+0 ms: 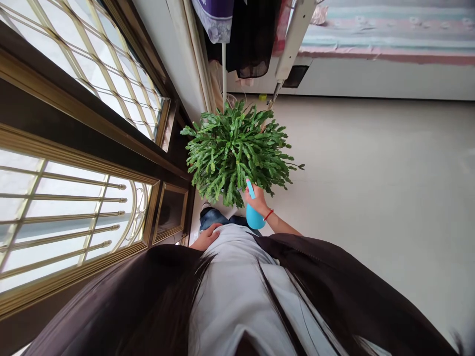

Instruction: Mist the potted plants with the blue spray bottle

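Observation:
A large bushy plant with flat, segmented green leaves (237, 148) stands in front of me; its pot is hidden under the foliage. My right hand (259, 200), with a red band at the wrist, is closed around the neck of a light blue spray bottle (255, 216). The bottle's head with its pink tip points toward the near edge of the leaves. My left hand (208, 237) lies flat against my white shirt at the waist, fingers stretched out, holding nothing.
On the left is a dark brown door with gold-coloured window bars (83, 217). Behind the plant, clothes (256, 39) hang by a white metal post (295, 42). A bed with a striped sheet (389, 29) stands at the back right. Pale floor (371, 188) spreads to the right.

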Available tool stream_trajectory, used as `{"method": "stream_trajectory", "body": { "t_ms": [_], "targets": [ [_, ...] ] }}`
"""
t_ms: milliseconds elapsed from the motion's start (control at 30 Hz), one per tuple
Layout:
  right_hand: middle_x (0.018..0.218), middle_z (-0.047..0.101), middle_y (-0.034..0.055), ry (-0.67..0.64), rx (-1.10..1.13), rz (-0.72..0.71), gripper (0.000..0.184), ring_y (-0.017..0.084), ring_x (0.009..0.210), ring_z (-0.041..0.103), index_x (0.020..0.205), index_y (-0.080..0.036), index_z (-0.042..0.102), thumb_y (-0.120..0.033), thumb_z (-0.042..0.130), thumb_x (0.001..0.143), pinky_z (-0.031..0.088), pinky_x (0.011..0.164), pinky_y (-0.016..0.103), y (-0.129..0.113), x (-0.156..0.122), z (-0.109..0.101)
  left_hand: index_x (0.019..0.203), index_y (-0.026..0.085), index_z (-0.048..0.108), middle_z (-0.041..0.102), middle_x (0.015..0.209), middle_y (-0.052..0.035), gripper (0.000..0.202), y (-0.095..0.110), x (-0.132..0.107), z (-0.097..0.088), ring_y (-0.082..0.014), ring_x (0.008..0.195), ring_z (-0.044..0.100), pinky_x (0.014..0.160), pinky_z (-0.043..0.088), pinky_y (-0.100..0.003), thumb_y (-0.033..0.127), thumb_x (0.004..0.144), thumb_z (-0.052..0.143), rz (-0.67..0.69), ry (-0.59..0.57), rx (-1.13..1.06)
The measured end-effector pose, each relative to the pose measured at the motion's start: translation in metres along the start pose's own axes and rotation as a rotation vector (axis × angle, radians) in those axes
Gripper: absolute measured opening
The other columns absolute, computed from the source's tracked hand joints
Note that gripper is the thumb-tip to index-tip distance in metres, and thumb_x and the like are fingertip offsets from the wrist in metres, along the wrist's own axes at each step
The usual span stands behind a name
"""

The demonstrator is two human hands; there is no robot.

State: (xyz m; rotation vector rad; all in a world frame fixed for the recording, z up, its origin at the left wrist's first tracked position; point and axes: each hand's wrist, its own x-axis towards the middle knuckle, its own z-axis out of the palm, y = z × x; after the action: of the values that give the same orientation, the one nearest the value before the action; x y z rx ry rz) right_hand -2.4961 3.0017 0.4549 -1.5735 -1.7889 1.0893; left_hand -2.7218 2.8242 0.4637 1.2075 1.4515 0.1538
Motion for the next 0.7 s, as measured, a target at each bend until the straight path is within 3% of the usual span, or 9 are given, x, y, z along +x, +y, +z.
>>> {"method": "stream_trajectory", "body": {
  "t_ms": [133,300,700],
  "targets": [
    [0.074,0.066,0.005,-0.042,-0.005,-0.002,0.008,0.021,0.071,0.062,0.075,-0.022,0.055,-0.028,0.049,0.074,0.048,0.067,0.032,-0.001,0.001,-0.007,0.134,0.013,0.047,0.058,0.134,-0.0122,0.058,0.004,-0.004,0.004,-0.0235,0.125,0.053,0.112,0.034,-0.033,0.047,0.09,0.031,-0.023,0.025,-0.007],
    [0.069,0.064,0.0032,-0.049,-0.022,0.054,0.005,0.02,0.067,0.061,0.073,-0.022,0.053,-0.026,0.051,0.071,0.048,0.065,0.031,-0.007,0.003,-0.013,0.137,0.013,0.047,0.057,0.134,-0.0118,0.061,0.004,-0.005,-0.003,-0.0244,0.126,0.052,0.111,0.033,-0.031,0.047,0.09,0.032,-0.047,0.051,0.002],
    [0.07,0.063,0.0036,0.02,-0.028,0.124,0.012,0.02,0.069,0.063,0.076,-0.021,0.056,-0.031,0.051,0.073,0.051,0.067,0.031,-0.026,0.007,-0.006,0.137,0.009,0.05,0.06,0.129,-0.0153,0.062,0.007,0.013,-0.056,-0.0283,0.121,0.054,0.108,0.035,-0.037,0.043,0.089,0.033,0.029,-0.061,0.049]
  ]
}}
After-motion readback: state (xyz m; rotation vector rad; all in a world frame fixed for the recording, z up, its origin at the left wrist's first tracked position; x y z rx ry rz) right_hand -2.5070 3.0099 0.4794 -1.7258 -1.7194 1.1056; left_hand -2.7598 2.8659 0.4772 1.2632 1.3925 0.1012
